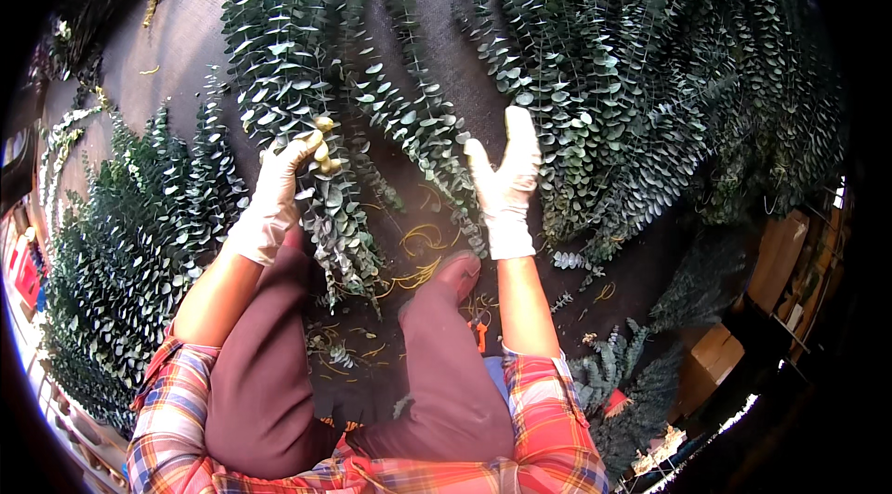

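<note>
Both my hands wear pale gloves with yellowish fingertips. My left hand (293, 164) is curled round the lower part of a bunch of eucalyptus branches (279, 57); the leafy stem ends (344, 234) hang below it toward my knees. My right hand (508, 178) holds nothing, its thumb held apart from its straight fingers. Just left of its thumb lies a loose eucalyptus branch (427, 145). Close on its right side, a large heap of eucalyptus (623, 104) spreads out, touching or nearly touching the fingers.
Another leafy pile (121, 252) stands at the left. Yellow stem scraps (423, 243) litter the dark ground by my shoe (457, 273). Something with orange handles (480, 334) lies beside my right leg. Cardboard boxes (715, 355) are at the lower right.
</note>
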Demonstrator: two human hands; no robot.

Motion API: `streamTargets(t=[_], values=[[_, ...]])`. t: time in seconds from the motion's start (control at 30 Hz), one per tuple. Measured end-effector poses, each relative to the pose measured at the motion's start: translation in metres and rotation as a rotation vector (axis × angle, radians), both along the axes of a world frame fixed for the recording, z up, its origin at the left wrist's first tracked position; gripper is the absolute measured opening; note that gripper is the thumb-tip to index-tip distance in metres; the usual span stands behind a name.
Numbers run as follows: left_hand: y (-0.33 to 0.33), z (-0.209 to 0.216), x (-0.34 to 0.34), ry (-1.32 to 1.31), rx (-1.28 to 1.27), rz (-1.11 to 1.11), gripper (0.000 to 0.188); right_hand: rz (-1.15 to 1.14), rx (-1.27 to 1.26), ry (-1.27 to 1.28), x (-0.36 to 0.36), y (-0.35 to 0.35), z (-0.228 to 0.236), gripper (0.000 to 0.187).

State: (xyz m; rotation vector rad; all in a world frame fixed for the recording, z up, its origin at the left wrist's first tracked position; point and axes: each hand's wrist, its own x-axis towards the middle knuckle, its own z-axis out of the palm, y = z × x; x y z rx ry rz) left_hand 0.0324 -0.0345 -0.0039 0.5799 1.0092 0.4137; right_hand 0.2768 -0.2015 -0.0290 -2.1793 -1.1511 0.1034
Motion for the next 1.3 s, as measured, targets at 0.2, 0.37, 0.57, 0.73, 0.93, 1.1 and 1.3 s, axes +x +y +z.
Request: streamTargets(t=[0.2,0.37,0.57,0.73,0.93,1.1,1.3], values=[[0.005,-0.007,0.000,-0.141,-0.046,0.101,0.029,-0.588,-0.525,0.211,0.067,-0.099,-0.017,0.093],[0.002,0.003,0.000,-0.032,-0.031,0.125,0.032,-0.360,-0.563,0.150,0.022,-0.064,-0.017,0.070],[0.006,0.007,0.001,0.000,0.001,0.140,0.035,-0.028,-0.319,0.125,-0.061,-0.017,-0.019,0.070],[0.005,0.005,0.001,-0.043,0.004,0.140,0.036,0.082,-0.312,0.130,-0.068,-0.021,-0.013,0.075],[0.006,0.005,-0.001,-0.105,-0.042,0.166,0.035,0.171,-0.448,0.229,-0.091,0.007,0.012,0.079],[0.012,0.004,-0.006,-0.032,-0.014,0.181,0.033,0.236,-0.403,0.444,-0.098,0.003,0.009,0.085],[0.015,-0.002,-0.016,-0.108,-0.023,0.192,0.032,0.185,-0.334,0.527,-0.087,0.005,0.027,0.062]])
